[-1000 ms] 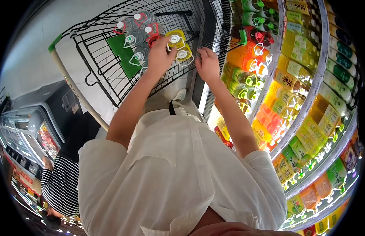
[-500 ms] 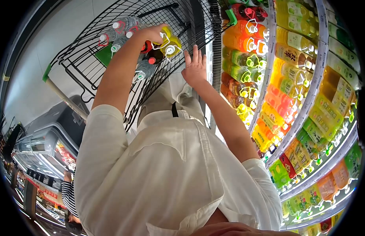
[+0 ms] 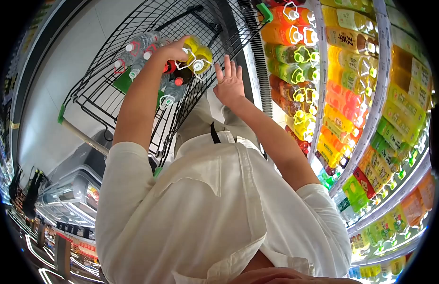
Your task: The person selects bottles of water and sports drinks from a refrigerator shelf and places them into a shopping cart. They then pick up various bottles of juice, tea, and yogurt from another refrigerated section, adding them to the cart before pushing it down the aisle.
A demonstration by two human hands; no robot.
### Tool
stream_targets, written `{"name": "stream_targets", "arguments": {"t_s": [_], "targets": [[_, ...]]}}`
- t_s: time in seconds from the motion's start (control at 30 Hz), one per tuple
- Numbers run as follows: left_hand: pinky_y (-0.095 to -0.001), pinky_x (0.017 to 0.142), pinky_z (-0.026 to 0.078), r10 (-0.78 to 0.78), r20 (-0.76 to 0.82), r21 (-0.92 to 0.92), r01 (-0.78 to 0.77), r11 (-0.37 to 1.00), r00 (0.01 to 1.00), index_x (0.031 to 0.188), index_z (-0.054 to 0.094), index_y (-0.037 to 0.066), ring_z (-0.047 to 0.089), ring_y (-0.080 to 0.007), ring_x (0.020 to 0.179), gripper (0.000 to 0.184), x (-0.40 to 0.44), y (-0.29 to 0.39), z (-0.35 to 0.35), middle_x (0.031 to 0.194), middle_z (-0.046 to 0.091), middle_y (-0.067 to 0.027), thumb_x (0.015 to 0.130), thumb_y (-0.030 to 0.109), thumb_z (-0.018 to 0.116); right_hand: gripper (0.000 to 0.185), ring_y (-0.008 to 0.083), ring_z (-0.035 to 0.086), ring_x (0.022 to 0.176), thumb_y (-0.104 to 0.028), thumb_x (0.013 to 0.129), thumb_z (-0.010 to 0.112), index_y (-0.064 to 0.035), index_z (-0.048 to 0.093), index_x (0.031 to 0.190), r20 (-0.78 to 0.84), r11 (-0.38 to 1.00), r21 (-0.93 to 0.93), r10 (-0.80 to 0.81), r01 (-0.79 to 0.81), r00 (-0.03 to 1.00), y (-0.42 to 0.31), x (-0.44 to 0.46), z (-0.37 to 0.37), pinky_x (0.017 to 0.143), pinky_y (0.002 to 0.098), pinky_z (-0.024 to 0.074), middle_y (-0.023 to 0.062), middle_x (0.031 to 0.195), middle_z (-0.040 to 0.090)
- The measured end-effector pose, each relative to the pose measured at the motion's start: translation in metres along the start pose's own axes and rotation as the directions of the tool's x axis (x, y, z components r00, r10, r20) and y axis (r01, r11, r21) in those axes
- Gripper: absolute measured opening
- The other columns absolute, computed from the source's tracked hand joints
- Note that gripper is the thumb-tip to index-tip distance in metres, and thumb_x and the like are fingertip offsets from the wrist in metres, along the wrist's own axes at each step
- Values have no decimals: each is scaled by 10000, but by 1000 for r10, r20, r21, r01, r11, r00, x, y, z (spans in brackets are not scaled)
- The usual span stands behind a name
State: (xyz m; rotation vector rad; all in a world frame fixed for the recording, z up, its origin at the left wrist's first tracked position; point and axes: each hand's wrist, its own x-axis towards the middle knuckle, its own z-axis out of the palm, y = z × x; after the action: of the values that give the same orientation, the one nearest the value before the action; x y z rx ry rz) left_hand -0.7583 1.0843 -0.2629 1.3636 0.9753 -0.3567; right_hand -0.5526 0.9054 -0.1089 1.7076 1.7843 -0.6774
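Note:
My left hand reaches over the shopping cart and is closed on a bottle of yellow drink with a white carry handle. Some of its fingers are hidden behind the bottle. A second yellow bottle stands against it. Beside these is a dark bottle with a red cap. Clear bottles lean together in the cart to the left, and another clear bottle is nearer to me. My right hand is open beside the cart's right side, fingers spread and holding nothing.
On the right, lit shelves carry rows of orange, green, yellow and brown drink bottles. The cart's pale handle bar slants at the left. Behind it stands a grey display case. Pale floor tiles lie left of the cart.
The view has shifted slightly. My right hand has drawn a little nearer to the yellow bottles. My left hand stays at the yellow bottle. A striped sleeve at lower left is out of sight.

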Motion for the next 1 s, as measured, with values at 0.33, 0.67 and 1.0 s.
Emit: {"name": "stream_targets", "arguments": {"t_s": [0.33, 0.67, 1.0], "targets": [[-466, 1111, 516, 305, -417, 405, -125, 906, 856, 1632, 417, 83, 622, -404, 1327, 836, 1, -3, 38, 1398, 658, -257, 876, 167, 763, 761, 473, 302, 1603, -307, 1045, 594, -237, 264, 1728, 65, 1000, 18, -21, 20, 998, 8, -27, 9, 1283, 644, 226, 187, 1824, 35], [-489, 1087, 518, 777, -174, 356, -697, 623, 605, 1297, 686, -3, 637, -396, 1254, 377, -52, 291, 243, 1312, 696, -194, 928, 65, 655, 648, 388, 567, 1392, -298, 899, 776, -88, 591, 1483, -408, 759, 484, -244, 435, 880, 95, -135, 86, 1188, 522, 448, 212, 1461, 618], [-563, 1308, 270, 560, 461, 887, -346, -304, 688, 1197, 802, 54, 502, -286, 1475, 300, 44, 374, 364, 1456, 652, -131, 945, 117, 653, 400, 448, 665, 1161, -129, 876, 756, 32, 668, 1232, -281, 783, 572, 466, -243, 839, 316, -284, 168, 1005, 494, 558, 250, 1245, 687]]}}
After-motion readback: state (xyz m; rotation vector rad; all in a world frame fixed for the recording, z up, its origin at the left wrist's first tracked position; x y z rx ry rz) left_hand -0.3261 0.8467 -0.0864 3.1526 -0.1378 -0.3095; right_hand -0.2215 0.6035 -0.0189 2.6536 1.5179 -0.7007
